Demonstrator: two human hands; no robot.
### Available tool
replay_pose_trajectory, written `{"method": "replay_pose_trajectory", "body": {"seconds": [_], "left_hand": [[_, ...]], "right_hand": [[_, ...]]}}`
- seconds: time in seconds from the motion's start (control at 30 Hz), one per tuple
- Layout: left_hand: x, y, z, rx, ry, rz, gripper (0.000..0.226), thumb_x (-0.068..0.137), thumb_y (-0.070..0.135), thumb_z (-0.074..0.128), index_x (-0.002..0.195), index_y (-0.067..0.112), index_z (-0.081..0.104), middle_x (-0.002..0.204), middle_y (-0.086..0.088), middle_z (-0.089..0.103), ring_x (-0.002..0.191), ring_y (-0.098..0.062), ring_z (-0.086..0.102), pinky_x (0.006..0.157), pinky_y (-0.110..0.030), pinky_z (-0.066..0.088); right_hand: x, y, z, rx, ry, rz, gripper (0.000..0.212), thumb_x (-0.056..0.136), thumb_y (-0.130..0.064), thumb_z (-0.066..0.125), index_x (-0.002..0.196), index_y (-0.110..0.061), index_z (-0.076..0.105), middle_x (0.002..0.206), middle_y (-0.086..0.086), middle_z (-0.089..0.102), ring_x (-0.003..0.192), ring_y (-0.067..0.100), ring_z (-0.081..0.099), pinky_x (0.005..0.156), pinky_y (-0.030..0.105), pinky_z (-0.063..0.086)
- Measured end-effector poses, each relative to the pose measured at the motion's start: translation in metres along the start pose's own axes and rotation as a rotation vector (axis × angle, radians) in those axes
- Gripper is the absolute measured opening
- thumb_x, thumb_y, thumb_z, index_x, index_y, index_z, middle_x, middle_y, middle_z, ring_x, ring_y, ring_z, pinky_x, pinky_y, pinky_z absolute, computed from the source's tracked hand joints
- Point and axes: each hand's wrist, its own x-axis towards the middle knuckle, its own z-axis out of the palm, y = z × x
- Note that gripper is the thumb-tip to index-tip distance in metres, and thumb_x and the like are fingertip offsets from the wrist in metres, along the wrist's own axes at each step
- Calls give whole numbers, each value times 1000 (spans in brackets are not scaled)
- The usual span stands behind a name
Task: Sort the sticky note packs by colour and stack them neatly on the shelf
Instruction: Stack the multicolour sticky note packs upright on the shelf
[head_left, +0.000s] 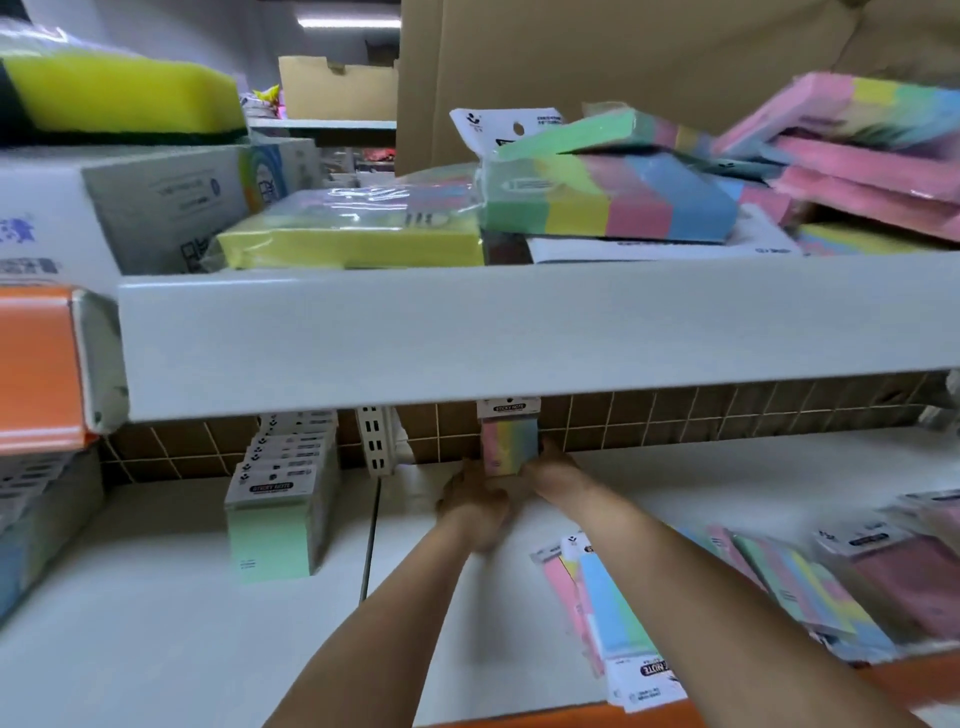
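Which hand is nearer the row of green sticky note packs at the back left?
Left. The left hand is beside the multicolour pack, closer to the green row. The right hand holds the pack's far side, farther from the row.

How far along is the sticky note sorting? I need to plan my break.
Early. Done: a row of green sticky note packs stands sorted. In hand: both hands set an upright multicoloured pack at the lower shelf's back. Left: loose multicoloured packs lying right, and the jumble above.
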Motion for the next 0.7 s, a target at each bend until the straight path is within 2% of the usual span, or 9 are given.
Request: {"method": "replay_pose_trajectory", "body": {"seconds": [0.03,0.13,0.2,0.27,0.37,0.47,0.53,0.6,0.7], "left_hand": [[-4,-1,-2,-26,15,4,67,88,32,47,149,21,23,144,-6,44,129,-30,44,100,-33,40],[-18,2,-7,-50,49,6,51,89,34,51,137,18,41,135,-8,51,121,-30,50,96,-32,44],[-31,9,-10,-69,55,8,34,92,26,50,123,12,53,124,-11,59,111,-30,56,84,-29,45],[-49,18,-11,-101,58,25,17,90,21,50,99,12,62,107,-13,66,98,-30,60,71,-27,42],[-79,32,-9,-116,49,35,16,87,23,53,73,16,56,83,-8,63,81,-27,59,64,-26,40],[-100,42,0,-154,-49,23,22,86,33,58,86,11,60,88,-8,64,87,-27,63,66,-28,45],[-111,47,7,-163,-79,2,31,87,39,61,95,8,60,95,-8,65,88,-24,62,65,-28,45],[-121,52,13,-171,-58,18,29,87,38,60,94,10,57,97,-8,64,87,-24,60,66,-28,45],[-133,65,17,-169,-27,57,26,87,37,60,90,11,59,95,-10,65,84,-25,57,66,-27,42]], "right_hand": [[-2,0,-5,-21,-17,-8,43,84,-13,57,127,-16,54,120,10,62,108,27,61,77,27,47],[-11,-2,-25,-101,-46,-24,34,79,-21,61,111,-12,65,112,8,67,102,26,62,83,31,52],[-32,-9,-45,-138,-31,-43,6,81,-16,60,80,-12,64,82,3,65,77,20,58,62,25,45],[-52,-17,-66,-172,-27,-52,22,84,-7,56,64,-15,57,64,2,57,61,16,51,51,22,34],[-69,-20,-94,-227,-67,-108,23,82,-3,57,62,-12,58,62,7,57,56,18,51,54,23,38],[-85,-18,-114,-433,-140,-81,11,80,-13,65,68,-12,63,60,5,55,55,16,49,55,24,36],[-95,-20,-125,-552,-170,-68,8,76,-20,71,72,-15,65,66,3,58,63,15,52,57,24,37],[-106,-21,-134,-645,-161,-64,11,76,-24,72,74,-15,66,73,2,61,70,16,56,55,23,39],[-116,-16,-148,-668,-138,-32,18,80,-21,71,71,-13,58,66,4,57,58,16,52,50,21,38]]}}
